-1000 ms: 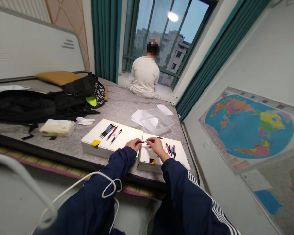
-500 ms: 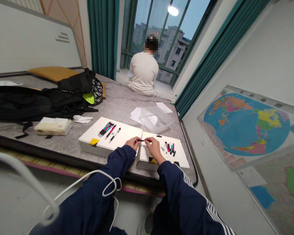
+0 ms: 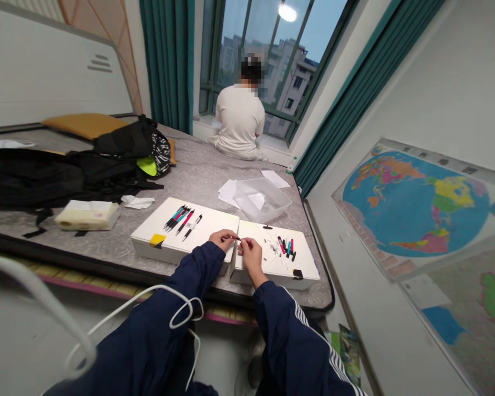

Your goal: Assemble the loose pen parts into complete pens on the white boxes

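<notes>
Above the gap between two white boxes, my left hand (image 3: 223, 240) and my right hand (image 3: 251, 253) nearly meet, both closed on a small dark pen part (image 3: 237, 238). Several assembled pens (image 3: 183, 221) lie in a row on the left white box (image 3: 148, 234). Short red, teal and black pen barrels (image 3: 287, 247) are on the right white box (image 3: 309, 268), with tiny loose parts and thin refills beside them. One black piece (image 3: 268, 227) rests near that box's back edge.
A clear plastic bin (image 3: 264, 201) and white papers (image 3: 275, 179) lie behind the boxes. To the left are a tissue pack (image 3: 86, 214) and black bags (image 3: 33, 173). A person (image 3: 240, 118) sits by the window, back turned. A white cable (image 3: 148, 291) loops over my left sleeve.
My right hand has moved slightly left and down, with its forearm shifted left. The view has shifted a little, and a green printed item now shows at the lower right.
</notes>
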### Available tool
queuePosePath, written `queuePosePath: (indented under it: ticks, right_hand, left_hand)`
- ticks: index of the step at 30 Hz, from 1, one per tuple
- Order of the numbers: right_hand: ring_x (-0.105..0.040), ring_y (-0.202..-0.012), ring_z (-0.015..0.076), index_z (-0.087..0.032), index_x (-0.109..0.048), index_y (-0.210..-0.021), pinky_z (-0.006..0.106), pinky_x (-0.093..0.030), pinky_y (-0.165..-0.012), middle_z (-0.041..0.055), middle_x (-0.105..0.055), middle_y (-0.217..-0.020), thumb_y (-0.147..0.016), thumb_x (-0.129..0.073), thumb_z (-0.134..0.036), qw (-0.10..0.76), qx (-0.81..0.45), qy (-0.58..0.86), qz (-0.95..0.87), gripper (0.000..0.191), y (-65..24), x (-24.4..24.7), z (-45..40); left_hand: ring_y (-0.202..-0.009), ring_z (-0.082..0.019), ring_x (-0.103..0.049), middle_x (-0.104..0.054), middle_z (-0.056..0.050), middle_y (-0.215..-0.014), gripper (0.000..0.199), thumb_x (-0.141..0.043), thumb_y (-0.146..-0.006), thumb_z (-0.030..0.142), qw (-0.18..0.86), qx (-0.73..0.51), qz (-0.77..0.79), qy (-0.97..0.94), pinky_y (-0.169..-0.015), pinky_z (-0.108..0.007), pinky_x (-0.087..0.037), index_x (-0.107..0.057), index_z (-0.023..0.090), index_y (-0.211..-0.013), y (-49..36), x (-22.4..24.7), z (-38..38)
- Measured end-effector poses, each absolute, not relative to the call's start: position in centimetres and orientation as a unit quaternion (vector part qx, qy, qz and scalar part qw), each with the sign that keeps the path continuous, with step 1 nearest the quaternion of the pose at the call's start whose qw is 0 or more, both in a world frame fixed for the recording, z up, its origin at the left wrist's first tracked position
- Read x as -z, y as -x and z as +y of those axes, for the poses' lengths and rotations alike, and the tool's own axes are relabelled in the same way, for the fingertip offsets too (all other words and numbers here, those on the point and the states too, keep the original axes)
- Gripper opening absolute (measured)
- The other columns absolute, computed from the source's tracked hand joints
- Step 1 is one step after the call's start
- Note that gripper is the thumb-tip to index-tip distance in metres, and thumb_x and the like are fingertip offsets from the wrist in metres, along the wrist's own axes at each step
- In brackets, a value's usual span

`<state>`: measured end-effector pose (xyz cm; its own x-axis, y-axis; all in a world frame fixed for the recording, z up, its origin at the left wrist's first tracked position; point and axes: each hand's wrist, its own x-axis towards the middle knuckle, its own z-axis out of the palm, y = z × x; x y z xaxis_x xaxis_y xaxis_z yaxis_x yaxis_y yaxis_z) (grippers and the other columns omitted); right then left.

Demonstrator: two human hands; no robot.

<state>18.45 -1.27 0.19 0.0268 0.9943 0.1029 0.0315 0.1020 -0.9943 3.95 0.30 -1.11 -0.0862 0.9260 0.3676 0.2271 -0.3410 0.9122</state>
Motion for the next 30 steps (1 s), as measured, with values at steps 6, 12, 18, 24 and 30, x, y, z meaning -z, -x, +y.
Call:
queuePosePath:
  ticks: [6,12,18,24,30]
  right_hand:
    - [-0.056,-0.047,0.0103,-0.016,-0.055,-0.076,0.021,-0.05,-0.044,-0.0016,-0.056,-0.058,-0.083,-0.051,-0.048,0.504,-0.457,0.512,-0.524,0.033,-18.8,-0.3,-1.2]
    - [-0.055,-0.043,0.0108,-0.017,-0.051,-0.074,0.022,-0.048,-0.039,-0.0018,-0.053,-0.057,-0.084,-0.046,-0.057,0.482,-0.505,0.498,-0.515,0.042,-19.0,-0.9,-1.4]
    - [-0.054,-0.042,0.0099,-0.019,-0.05,-0.079,0.019,-0.044,-0.039,-0.0044,-0.053,-0.056,-0.086,-0.047,-0.052,0.45,-0.488,0.495,-0.561,0.034,-19.2,-0.7,-1.4]
    - [-0.048,-0.039,0.0085,-0.019,-0.049,-0.065,0.017,-0.036,-0.04,-0.005,-0.048,-0.048,-0.09,-0.035,-0.06,0.419,-0.445,0.505,-0.609,0.05,-19.6,-0.3,-1.3]
    - [-0.047,-0.044,0.0103,-0.02,-0.048,-0.063,0.019,-0.036,-0.043,-0.0049,-0.045,-0.049,-0.088,-0.031,-0.064,0.422,-0.449,0.496,-0.611,0.053,-19.5,-0.4,-1.5]
  left_hand:
    - [-0.084,-0.019,-0.067,-0.073,-0.007,-0.088,0.018,-0.061,-0.069,0.022,0.371,-0.534,0.455,-0.608,-0.082,-0.033,-0.052,-0.074,0.017,-0.081,-3.5,1.7,0.5]
    - [-0.083,-0.021,-0.069,-0.074,-0.008,-0.086,0.022,-0.067,-0.069,0.029,0.403,-0.507,0.478,-0.593,-0.085,-0.035,-0.052,-0.074,0.015,-0.085,-3.7,1.3,0.1]
    - [-0.076,-0.02,-0.069,-0.074,-0.009,-0.082,0.027,-0.078,-0.06,0.035,0.435,-0.512,0.462,-0.579,-0.078,-0.035,-0.054,-0.069,0.014,-0.075,-3.5,1.3,0.4]
    - [-0.074,-0.021,-0.069,-0.074,-0.011,-0.083,0.045,-0.084,-0.051,0.041,0.457,-0.53,0.459,-0.547,-0.073,-0.036,-0.054,-0.062,0.014,-0.078,-3.5,0.6,0.2]
    - [-0.073,-0.021,-0.069,-0.072,-0.009,-0.077,0.058,-0.084,-0.047,0.048,0.462,-0.536,0.467,-0.53,-0.068,-0.033,-0.053,-0.061,0.014,-0.089,-4.0,0.4,0.0]
